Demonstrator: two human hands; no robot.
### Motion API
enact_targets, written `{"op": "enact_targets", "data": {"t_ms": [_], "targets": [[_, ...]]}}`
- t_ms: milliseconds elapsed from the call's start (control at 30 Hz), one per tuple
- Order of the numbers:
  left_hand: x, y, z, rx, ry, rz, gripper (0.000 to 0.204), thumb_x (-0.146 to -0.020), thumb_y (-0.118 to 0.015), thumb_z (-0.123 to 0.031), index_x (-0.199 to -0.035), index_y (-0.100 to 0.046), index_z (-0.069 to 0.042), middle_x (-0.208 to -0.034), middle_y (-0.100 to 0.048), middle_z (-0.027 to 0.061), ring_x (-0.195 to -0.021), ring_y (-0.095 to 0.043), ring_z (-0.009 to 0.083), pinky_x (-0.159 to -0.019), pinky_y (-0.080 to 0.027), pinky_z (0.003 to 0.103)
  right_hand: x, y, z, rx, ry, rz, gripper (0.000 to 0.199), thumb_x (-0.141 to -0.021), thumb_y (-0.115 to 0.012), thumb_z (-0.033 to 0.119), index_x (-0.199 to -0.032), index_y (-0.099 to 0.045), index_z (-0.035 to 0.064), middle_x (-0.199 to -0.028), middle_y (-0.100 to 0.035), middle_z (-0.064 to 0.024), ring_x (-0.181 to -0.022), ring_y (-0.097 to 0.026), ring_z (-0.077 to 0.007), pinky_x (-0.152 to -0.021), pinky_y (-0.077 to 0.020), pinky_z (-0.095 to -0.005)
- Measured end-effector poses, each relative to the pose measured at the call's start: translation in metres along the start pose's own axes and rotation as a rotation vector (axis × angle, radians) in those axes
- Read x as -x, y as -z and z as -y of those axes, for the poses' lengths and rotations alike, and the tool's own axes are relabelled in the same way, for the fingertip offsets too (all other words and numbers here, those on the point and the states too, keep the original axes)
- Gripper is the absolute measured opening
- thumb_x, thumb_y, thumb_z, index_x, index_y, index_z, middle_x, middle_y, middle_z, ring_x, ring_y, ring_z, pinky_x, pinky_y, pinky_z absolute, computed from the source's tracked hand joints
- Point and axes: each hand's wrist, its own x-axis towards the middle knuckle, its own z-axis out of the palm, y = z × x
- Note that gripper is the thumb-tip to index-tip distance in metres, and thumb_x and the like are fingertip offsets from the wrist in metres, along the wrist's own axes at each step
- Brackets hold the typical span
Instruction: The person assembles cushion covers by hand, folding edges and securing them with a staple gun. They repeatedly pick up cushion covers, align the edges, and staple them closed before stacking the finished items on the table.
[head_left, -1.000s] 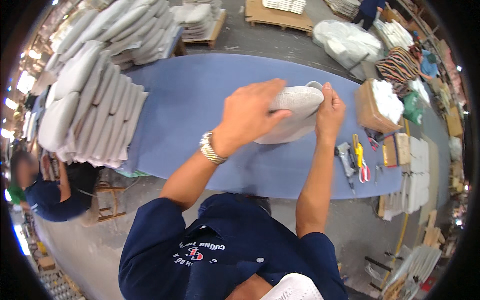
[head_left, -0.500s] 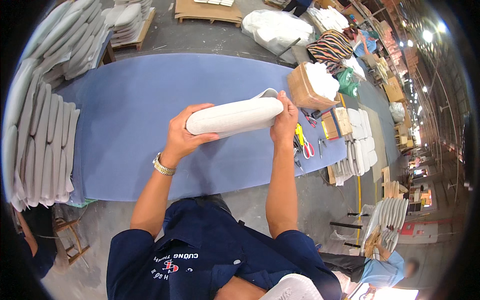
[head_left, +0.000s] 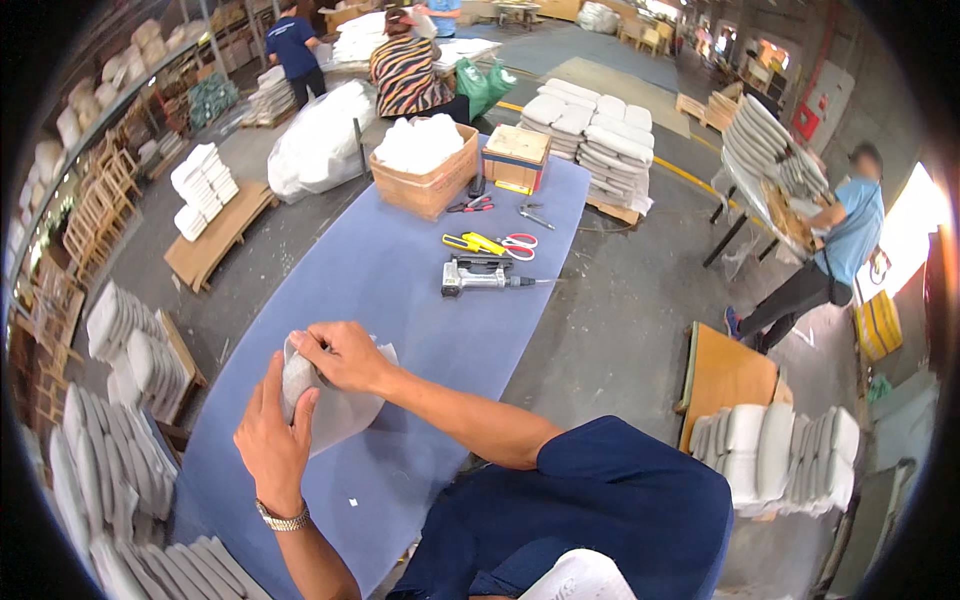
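Note:
A light grey padded cushion (head_left: pixel 340 412) is tilted above the blue-covered table (head_left: pixel 400 310), one narrow end raised. Along that end's near-left side, my left hand (head_left: pixel 275 430) cups it with the thumb bent inward; a metal watch is on that wrist. My right hand (head_left: pixel 345 357) reaches across and grips the top edge, its fingers folded over the fabric. What the fingertips press on is partly hidden behind the knuckles.
Farther along the table lie a grey drill-like tool (head_left: pixel 475 279), yellow-handled tool (head_left: pixel 470 243), red-handled scissors (head_left: pixel 518 247) and a cardboard box (head_left: pixel 410 190) of white stuffing. Cushion stacks (head_left: pixel 120 470) stand at left. A co-worker (head_left: pixel 850 230) works at right.
The view has swung to the right. The cushion, earlier held lengthwise between both hands, now has one end raised, and my right hand has come close beside my left at that end.

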Motion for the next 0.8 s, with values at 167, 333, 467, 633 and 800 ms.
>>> {"op": "enact_targets", "data": {"t_ms": [167,333,467,633,800], "targets": [[-0.025,0.006,0.000,0.068,-0.170,0.106,0.049,-0.094,-0.069,-0.039,-0.133,-0.064,-0.009,-0.097,-0.071,0.0130,-0.073,-0.067,0.0331,-0.065,-0.052,0.040,0.003,0.015,-0.001,-0.121,0.021,-0.041,0.038,-0.104,-0.058,0.029,-0.083,-0.063,-0.0021,-0.066,-0.055,-0.0082,-0.063,-0.045,-0.0128,-0.058,-0.0399,-0.0358],[-0.039,0.005,-0.006,0.180,-0.222,0.126,0.047,-0.096,-0.068,-0.035,-0.135,-0.063,-0.009,-0.098,-0.071,0.0114,-0.074,-0.067,0.0319,-0.063,-0.052,0.040,0.016,0.033,0.023,-0.108,0.001,-0.135,0.036,-0.104,-0.058,0.030,-0.088,-0.063,-0.0027,-0.068,-0.057,-0.0111,-0.065,-0.046,-0.0135,-0.059,-0.0408,-0.0363],[-0.038,-0.015,-0.010,0.234,-0.225,0.113,0.044,-0.099,-0.064,-0.030,-0.138,-0.060,-0.010,-0.108,-0.071,0.0137,-0.088,-0.069,0.0334,-0.071,-0.054,0.040,0.016,0.039,-0.004,-0.038,0.004,-0.120,0.034,-0.102,-0.060,0.030,-0.090,-0.065,-0.0015,-0.073,-0.062,-0.0126,-0.068,-0.052,-0.0163,-0.063,-0.0452,-0.0377],[-0.056,-0.024,-0.012,0.243,-0.215,0.213,0.039,-0.098,-0.063,-0.025,-0.133,-0.061,-0.009,-0.118,-0.070,0.0153,-0.102,-0.068,0.0363,-0.082,-0.054,0.041,0.020,0.056,-0.007,-0.024,0.057,-0.081,0.028,-0.094,-0.073,0.029,-0.098,-0.068,0.0024,-0.088,-0.069,-0.0135,-0.080,-0.064,-0.0199,-0.072,-0.0514,-0.0356],[-0.061,-0.021,-0.007,0.258,-0.165,0.237,0.036,-0.096,-0.068,-0.025,-0.126,-0.064,-0.006,-0.117,-0.069,0.0164,-0.105,-0.067,0.0367,-0.086,-0.053,0.041,0.012,0.065,-0.012,0.050,0.166,0.041,0.028,-0.089,-0.078,0.022,-0.105,-0.067,0.0023,-0.107,-0.066,-0.0071,-0.100,-0.060,-0.0188,-0.091,-0.0476,-0.0333]]}}
